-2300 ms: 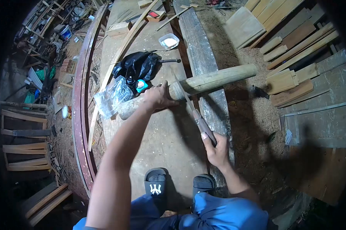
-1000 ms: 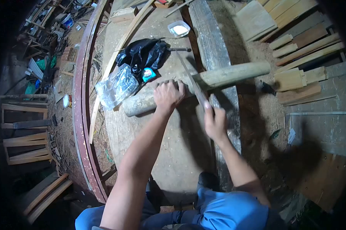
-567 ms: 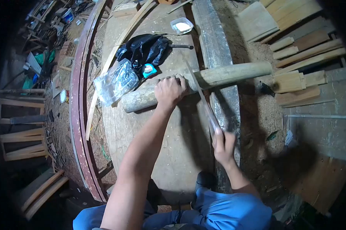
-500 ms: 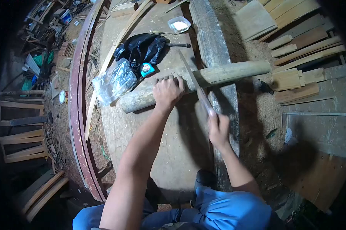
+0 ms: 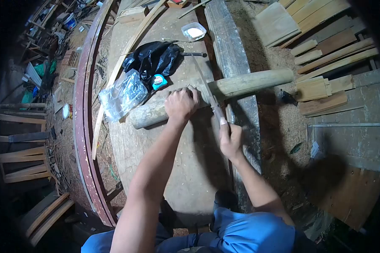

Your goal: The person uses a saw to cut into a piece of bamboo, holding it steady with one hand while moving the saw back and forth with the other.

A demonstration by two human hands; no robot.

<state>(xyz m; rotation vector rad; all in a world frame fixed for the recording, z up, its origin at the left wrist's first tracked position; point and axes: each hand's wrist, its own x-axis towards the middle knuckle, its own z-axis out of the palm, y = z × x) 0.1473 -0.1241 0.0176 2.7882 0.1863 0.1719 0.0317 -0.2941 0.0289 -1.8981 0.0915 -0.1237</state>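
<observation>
A round wooden pole [image 5: 249,82] lies slantwise across the far part of the table [image 5: 173,177]. Its left end rests on the tabletop and its right part crosses a grey beam [image 5: 225,40] that runs along the table's right edge. The left hand [image 5: 180,105] is clamped down over the pole near its middle, with the fingers curled over the top of the wood and the knuckles up. The right hand [image 5: 230,139] is closed around the handle of a handsaw [image 5: 209,98]. The saw's narrow blade slants up and away from the hand and crosses the pole just to the right of the left hand, touching the wood there. Just behind the pole's left end lies a crumpled clear plastic bag [image 5: 122,95]. Beyond that is a black plastic bag [image 5: 154,59], with a teal tape measure [image 5: 159,81] at its near edge. A small white tub [image 5: 194,31] stands farther back on the table. To the right, beyond the beam, cut boards [image 5: 320,46] lie stacked on a floor covered in sawdust [image 5: 278,122]. The person's blue-clad knees show at the lower edge of the view.
</observation>
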